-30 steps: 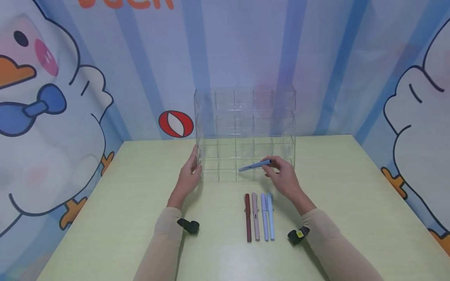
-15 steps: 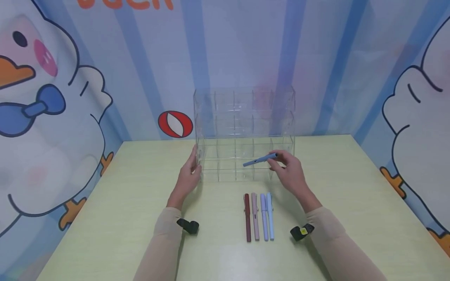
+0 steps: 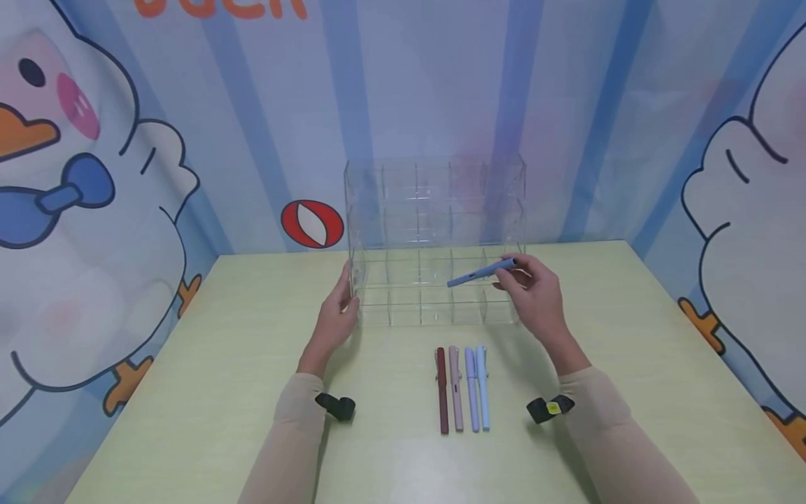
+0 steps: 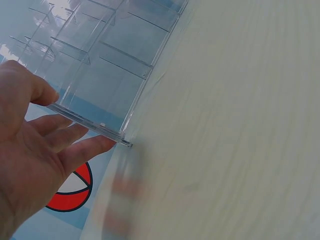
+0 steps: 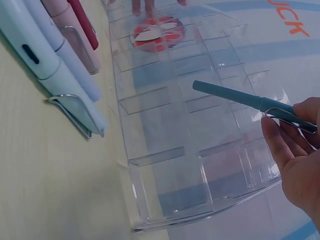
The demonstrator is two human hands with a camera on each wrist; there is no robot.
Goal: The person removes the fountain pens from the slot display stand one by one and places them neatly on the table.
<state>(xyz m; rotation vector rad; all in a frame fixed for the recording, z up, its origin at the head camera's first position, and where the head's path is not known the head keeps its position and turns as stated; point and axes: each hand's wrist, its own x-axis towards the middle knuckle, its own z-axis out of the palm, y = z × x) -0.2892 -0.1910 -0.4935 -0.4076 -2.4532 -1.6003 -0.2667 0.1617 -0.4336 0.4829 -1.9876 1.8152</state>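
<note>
A clear plastic organizer with rows of small compartments stands towards the back of the table. My left hand grips its left side panel; in the left wrist view the thumb lies on one face and the fingers on the other. Before the organizer's right half, my right hand pinches a blue pen by its clip end. The pen's bare end points left and slightly down. In the right wrist view the pen barrel is apart from the compartments, and its clip shows beside the fingertips.
In front of the organizer lie a dark red pen, a mauve pen, a lavender pen and a light blue pen, side by side. A printed backdrop rises behind the table.
My right hand has moved to the right and upward with the blue pen, from the lower row to nearer the organizer's right side. The left hand keeps its grip in place.
</note>
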